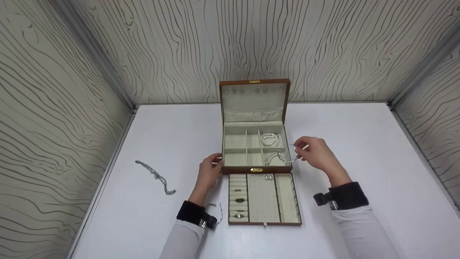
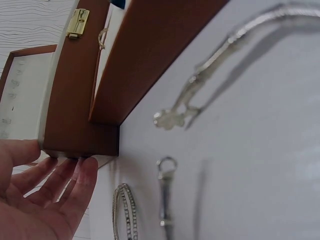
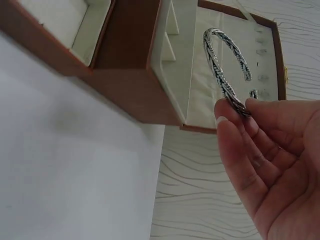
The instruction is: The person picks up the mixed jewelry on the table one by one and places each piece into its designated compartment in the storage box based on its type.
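My right hand (image 1: 313,153) pinches a braided silver cuff bracelet (image 3: 215,62) between thumb and fingertips, just off the right side of a brown jewelry box (image 1: 235,170). The cuff's open gap shows in the right wrist view. The box's lid stands raised. White pearl strands (image 1: 269,139) lie in the back right compartment, and more pearl strands (image 1: 275,157) in the front right one. My left hand (image 1: 208,172) touches the box's left side near its front corner; in the left wrist view its fingers (image 2: 82,175) are extended against that side.
A pulled-out drawer (image 1: 264,223) below the box holds rings (image 1: 239,200) and two round earrings (image 1: 268,177). Near my left wrist lie silver bracelets (image 2: 235,37), one with small stones (image 2: 132,210). A silver chain (image 1: 156,176) rests farther left. Patterned walls (image 1: 179,50) enclose the white table (image 1: 359,144).
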Motion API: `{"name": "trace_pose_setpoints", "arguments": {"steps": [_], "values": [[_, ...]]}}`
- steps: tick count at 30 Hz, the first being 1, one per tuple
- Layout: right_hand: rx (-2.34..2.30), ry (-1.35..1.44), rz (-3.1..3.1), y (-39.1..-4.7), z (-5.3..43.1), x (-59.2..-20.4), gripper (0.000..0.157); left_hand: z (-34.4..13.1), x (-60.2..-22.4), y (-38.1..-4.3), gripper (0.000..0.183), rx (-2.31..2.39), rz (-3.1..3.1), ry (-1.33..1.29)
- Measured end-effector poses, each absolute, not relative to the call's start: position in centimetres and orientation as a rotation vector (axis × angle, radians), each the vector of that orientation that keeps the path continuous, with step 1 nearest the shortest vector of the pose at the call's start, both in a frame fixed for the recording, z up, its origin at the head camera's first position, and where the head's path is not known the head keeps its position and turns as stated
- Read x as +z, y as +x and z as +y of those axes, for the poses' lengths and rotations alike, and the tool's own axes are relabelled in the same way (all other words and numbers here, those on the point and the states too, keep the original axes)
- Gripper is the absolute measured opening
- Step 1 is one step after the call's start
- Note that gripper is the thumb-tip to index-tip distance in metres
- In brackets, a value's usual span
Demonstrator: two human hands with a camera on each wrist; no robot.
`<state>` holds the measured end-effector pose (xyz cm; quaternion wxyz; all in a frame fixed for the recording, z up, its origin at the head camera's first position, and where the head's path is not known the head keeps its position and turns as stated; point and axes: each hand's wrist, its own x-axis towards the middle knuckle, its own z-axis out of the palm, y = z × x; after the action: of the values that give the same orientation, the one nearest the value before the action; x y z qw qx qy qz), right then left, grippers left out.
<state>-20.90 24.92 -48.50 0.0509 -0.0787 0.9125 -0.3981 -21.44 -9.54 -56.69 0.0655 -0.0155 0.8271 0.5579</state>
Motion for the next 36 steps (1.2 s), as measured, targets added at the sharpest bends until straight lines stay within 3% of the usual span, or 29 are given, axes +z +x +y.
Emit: {"name": "trace_pose_setpoints", "arguments": {"steps": [16,24,36], "values": [[-0.968,-0.382,2.967,-23.1,16.3,-51.3,0.012,-9.5,-56.7,-21.5,0.034,1.673,2.491,-0.058],[-0.855,-0.305,2.983,-23.4,14.8,-52.6,0.012,-9.6,-56.6,-21.5,0.034,1.687,2.491,-0.030],[-0.690,-0.441,2.923,-24.0,14.3,-52.5,0.015,-9.6,-56.8,-21.5,0.033,1.678,2.535,0.011]]}}
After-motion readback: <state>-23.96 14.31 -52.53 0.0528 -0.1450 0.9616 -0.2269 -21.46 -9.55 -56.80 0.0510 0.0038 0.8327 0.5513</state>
